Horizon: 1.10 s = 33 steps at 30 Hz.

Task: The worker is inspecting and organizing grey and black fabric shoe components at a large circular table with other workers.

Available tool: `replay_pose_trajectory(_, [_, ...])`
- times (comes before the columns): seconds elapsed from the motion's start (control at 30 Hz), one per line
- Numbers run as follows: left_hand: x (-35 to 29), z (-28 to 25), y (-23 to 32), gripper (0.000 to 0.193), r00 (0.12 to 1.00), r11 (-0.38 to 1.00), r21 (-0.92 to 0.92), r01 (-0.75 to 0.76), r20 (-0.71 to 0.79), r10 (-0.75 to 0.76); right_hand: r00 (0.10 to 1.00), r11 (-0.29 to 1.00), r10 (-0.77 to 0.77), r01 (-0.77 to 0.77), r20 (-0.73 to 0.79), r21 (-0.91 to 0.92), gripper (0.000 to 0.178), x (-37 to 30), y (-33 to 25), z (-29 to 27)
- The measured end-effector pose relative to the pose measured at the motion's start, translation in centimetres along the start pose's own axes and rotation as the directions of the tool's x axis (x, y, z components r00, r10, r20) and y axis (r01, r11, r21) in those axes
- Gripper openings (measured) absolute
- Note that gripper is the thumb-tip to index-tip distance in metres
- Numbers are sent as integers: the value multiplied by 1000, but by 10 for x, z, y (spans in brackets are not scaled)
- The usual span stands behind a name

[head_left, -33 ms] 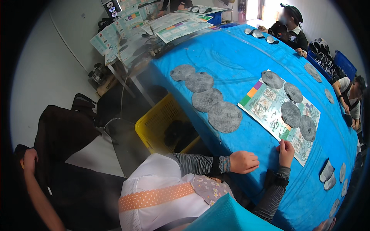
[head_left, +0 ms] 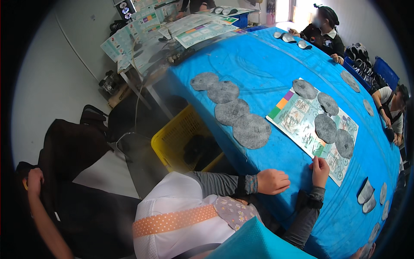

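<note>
My left hand (head_left: 273, 181) rests at the near edge of the blue-covered table (head_left: 284, 160), its fingers curled in and the palm side hidden. To its right, my right hand (head_left: 320, 172) is closed in a pinch, thumb and forefinger meeting at the near edge of a printed board (head_left: 297, 118). Several dark grey oval fabric pieces lie on that board, among them one grey piece (head_left: 325, 128) in its middle. On the left part of the table, more ovals overlap in a row, the nearest being a larger grey oval (head_left: 251, 131).
A yellow basket (head_left: 160, 149) with dark items stands below the table's left side. Folded grey pieces (head_left: 366, 196) lie at the right. People sit across and along the table's far right side. Another person's arm (head_left: 45, 220) reaches in at far left beside black cloth (head_left: 71, 151).
The other person's hand at far left has shifted very slightly. My two hands and the grey pieces stay where they were.
</note>
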<state>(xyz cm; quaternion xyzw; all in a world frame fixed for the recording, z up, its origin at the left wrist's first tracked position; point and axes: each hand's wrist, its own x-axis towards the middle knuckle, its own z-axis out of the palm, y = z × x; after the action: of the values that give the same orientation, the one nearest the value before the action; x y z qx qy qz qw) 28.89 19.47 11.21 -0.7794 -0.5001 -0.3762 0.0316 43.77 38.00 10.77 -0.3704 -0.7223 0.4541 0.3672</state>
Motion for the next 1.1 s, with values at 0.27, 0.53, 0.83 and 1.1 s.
replay_pose_trajectory(0.27, [1,-1,2,11,999,999,-33,36,5,-36,1000,997,12,-12,0,-78,28,0,-6,0])
replay_pose_trajectory(0.53, [13,10,3,8,996,998,-4,69,48,-69,993,963,-69,40,-99,-266,26,2,-5,-5])
replay_pose_trajectory(0.83, [15,9,4,9,996,998,48,49,68,-52,991,967,-26,-7,-130,-254,24,1,-6,-4])
replay_pose_trajectory(1.1, [-6,2,-4,16,997,1000,12,23,-77,-22,998,987,-63,63,6,-145,29,0,-4,4])
